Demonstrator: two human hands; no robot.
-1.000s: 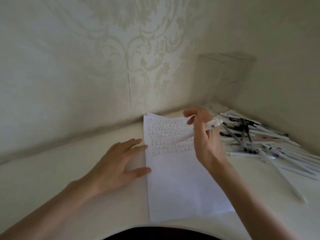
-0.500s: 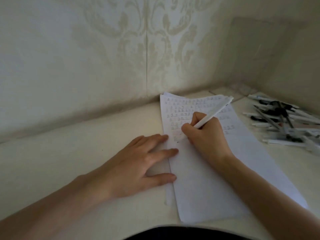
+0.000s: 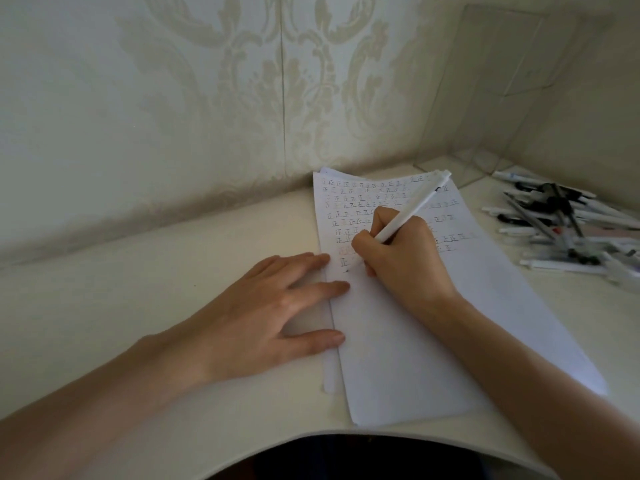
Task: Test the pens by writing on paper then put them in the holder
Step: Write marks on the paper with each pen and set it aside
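A white sheet of paper (image 3: 415, 341) lies on the desk, its upper half filled with rows of small written marks. My right hand (image 3: 405, 261) grips a white pen (image 3: 412, 209) in a writing hold, the tip touching the paper near its left edge, below the last row of marks. My left hand (image 3: 273, 317) lies flat with straight fingers, its fingertips pressing the paper's left edge. A clear plastic holder (image 3: 502, 84) stands in the back right corner against the wall. A pile of several pens (image 3: 561, 226) lies to the right of the paper.
The pale desk (image 3: 138, 306) meets patterned walls at the back and right. Its curved front edge (image 3: 311, 441) runs close to my body. A second sheet's edge (image 3: 329, 375) peeks out under the paper on the left.
My right hand brought the pen from above the paper down to it and took a writing hold. The tip now sits lower on the page. My left hand stayed on the paper's edge.
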